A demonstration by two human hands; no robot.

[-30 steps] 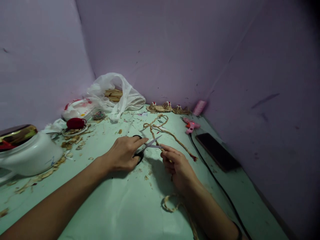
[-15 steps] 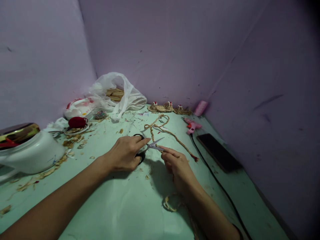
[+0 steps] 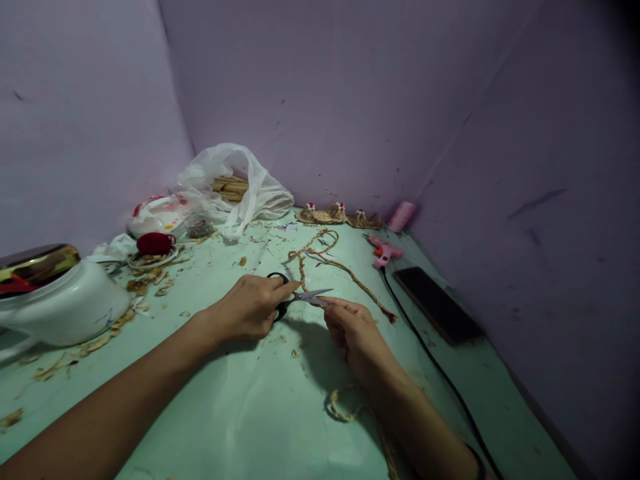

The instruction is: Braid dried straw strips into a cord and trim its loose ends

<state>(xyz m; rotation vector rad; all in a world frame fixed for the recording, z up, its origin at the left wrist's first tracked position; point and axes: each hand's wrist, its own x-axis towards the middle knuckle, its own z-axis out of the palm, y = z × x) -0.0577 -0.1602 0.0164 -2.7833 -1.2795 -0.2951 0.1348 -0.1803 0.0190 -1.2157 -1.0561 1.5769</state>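
Note:
My left hand (image 3: 255, 305) is closed around the black handles of a pair of scissors (image 3: 311, 296), whose blades point right and stand slightly apart. Just past the blade tips, my right hand (image 3: 353, 327) pinches a braided natural-fibre cord (image 3: 345, 415); its fingers hide the held part. Below the right wrist the cord curls in a loop and trails off the bottom of the view. Beyond the scissors lies another length of braided cord (image 3: 357, 281), looped at the far end, with a dark red tip.
On the right are a pink glue gun (image 3: 385, 252) with a black cable, a phone (image 3: 437, 303) and a pink roll (image 3: 401, 217). Woven pieces (image 3: 323, 215) lie by the wall. Leftward stand a plastic bag (image 3: 250, 193) and a white pot (image 3: 65, 310); fibre scraps litter the table.
The scissor blades have closed from wide apart to nearly together beside my right fingertips. My left fingers have drawn together on the handles; my right hand has barely moved.

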